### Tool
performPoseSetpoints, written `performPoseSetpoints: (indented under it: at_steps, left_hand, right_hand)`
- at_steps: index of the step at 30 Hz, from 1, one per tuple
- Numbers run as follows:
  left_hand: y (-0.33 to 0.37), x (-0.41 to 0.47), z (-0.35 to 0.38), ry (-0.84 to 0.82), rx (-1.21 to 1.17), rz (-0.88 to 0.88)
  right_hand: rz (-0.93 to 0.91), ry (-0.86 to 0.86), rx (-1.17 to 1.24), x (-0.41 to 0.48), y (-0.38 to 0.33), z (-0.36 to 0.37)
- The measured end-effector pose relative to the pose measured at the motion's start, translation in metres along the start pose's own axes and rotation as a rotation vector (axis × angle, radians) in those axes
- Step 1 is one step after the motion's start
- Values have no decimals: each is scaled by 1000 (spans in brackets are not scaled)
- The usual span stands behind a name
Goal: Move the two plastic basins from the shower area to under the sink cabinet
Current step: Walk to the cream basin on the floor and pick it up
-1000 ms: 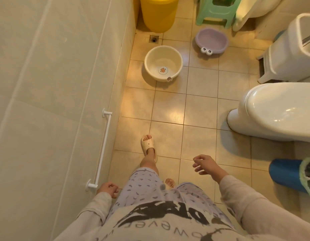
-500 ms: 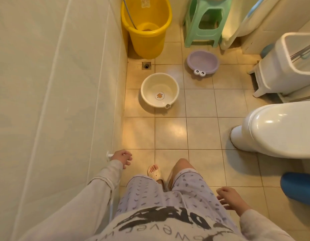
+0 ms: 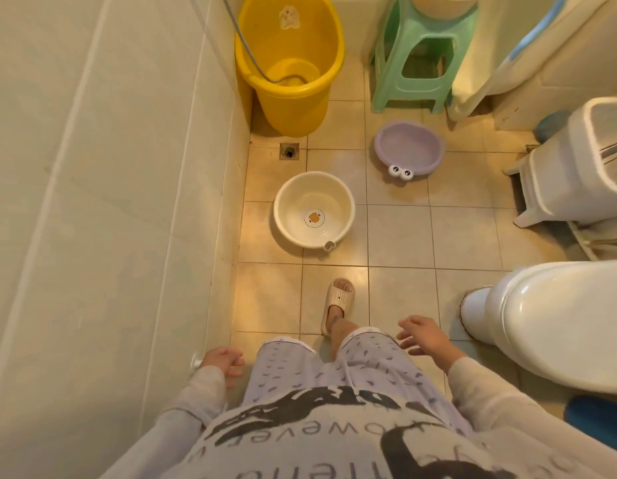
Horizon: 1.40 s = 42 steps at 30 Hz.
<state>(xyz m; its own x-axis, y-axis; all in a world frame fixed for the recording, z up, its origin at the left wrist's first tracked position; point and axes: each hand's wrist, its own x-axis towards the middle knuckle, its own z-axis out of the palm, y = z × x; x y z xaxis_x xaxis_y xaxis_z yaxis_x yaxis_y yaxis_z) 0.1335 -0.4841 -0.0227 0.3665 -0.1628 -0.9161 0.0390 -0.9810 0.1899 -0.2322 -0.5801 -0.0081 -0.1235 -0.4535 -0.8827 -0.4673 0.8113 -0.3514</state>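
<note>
A cream plastic basin with a small orange picture on its bottom sits on the tiled floor near the left wall. Farther back and to the right lies a purple basin with two cartoon eyes on its rim. Both stand empty and apart from each other. My left hand hangs low by the left wall, fingers loosely curled, holding nothing. My right hand is out in front of my right thigh with fingers spread, empty. Both hands are well short of the basins.
A yellow bucket with a hose in it stands in the back corner, a green stool beside it. A floor drain lies behind the cream basin. The toilet and a white bin fill the right side.
I have stepped forward, so the basins, bucket and stool sit closer and lower in view. My right hand rose and opened beside my thigh; the left hand dropped away from the wall rail.
</note>
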Motion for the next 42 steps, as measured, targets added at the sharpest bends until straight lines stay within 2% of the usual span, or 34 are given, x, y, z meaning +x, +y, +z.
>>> performPoseSetpoints:
  at_steps: [6, 16, 20, 24, 28, 36, 42]
  left_hand:
    - [46, 13, 14, 45, 3, -13]
    - [148, 48, 49, -113, 227, 33]
    - [204, 80, 59, -85, 300, 90]
    - [246, 135, 79, -97, 286, 147]
    - [267, 205, 108, -104, 312, 128]
    - [272, 372, 154, -6, 269, 33]
    - [272, 477, 201, -52, 218, -43]
  right_hand:
    - [-107, -86, -47, 25, -84, -34]
    - [-12, -95, -108, 92, -119, -45]
    - [49, -83, -96, 126, -129, -36]
    - [76, -94, -92, 180, -137, -19]
    - [101, -66, -21, 254, -139, 0]
    - [277, -34, 320, 433, -143, 58]
    - [279, -29, 348, 563, -130, 98]
